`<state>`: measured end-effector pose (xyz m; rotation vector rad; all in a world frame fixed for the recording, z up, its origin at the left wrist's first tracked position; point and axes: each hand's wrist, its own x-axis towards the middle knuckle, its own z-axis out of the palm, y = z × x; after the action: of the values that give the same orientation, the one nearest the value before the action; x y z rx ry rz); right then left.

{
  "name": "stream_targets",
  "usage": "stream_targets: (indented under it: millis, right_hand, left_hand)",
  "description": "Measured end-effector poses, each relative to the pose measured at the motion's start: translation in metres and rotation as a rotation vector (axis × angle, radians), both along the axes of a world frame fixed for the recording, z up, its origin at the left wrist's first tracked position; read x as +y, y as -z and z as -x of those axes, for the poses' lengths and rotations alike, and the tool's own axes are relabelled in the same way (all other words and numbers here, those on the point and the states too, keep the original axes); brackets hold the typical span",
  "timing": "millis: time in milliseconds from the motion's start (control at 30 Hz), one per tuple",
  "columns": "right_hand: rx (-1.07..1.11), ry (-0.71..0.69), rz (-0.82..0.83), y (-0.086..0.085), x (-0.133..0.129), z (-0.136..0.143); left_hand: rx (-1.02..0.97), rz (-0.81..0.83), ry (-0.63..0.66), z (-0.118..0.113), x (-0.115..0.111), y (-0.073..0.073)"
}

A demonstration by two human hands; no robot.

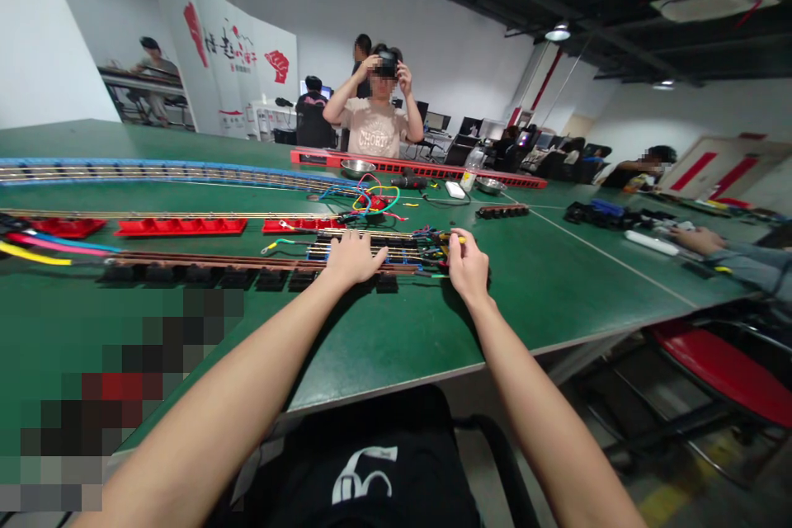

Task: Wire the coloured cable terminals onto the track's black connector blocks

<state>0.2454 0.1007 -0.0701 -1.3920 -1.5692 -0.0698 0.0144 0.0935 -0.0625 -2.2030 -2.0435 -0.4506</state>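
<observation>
Fingers (351, 238) of the left hand (354, 261) lie spread, pressed down over a strip of metal rods (401, 246) in blue clips; they appear to steady it rather than grip it. Those of the right hand (471, 268) are bent, thumb uppermost, at the strip's right end, among loose wires (428, 233); a yellow bit shows beside the thumb, but whether it is pinched cannot be told. The strip lies flat on the green surface (557, 280), set in from the near edge and roughly parallel to it. Handling, as judged: the rods should be stiff lengthwise and fairly light, smooth enough to slide under a fingertip; the wires are soft and their end joints probably the fragile part. The sound hold is on the clipped middle, with light support at the wired end.

Nearer the near edge, brown bars (204, 258) rest along black blocks (235, 276); coloured cables (68, 246) leave them toward the left edge. Beyond lie red trays (181, 227), a tangle of wires (377, 200) and a long blue rail (186, 172) reaching the left edge. Along the far edge: a red rack (426, 167), before it a metal bowl (357, 168) and a bottle (473, 168).
</observation>
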Motion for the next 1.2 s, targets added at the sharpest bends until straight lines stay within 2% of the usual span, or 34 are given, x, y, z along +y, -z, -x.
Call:
stream_targets:
  millis: [200,567,867,1067,1200]
  right_hand:
    - [-0.028,0.005,-0.030,-0.001,-0.008,0.006]
    - [-0.086,-0.041,0.029,-0.001,-0.015,0.010]
    - [-0.119,-0.062,0.081,-0.007,-0.023,0.014]
    - [-0.094,-0.172,0.113,-0.004,-0.023,0.013]
    - [0.168,-0.337,0.272,-0.002,-0.021,0.016]
  left_hand:
    - [0.007,-0.004,0.001,0.000,0.000,0.000]
    - [0.005,-0.021,0.010,0.000,0.001,0.001]
    - [0.026,-0.029,0.001,-0.001,0.000,0.001]
    - [0.026,-0.027,0.004,-0.001,0.001,0.001]
    - [0.025,-0.028,0.008,-0.001,0.001,0.001]
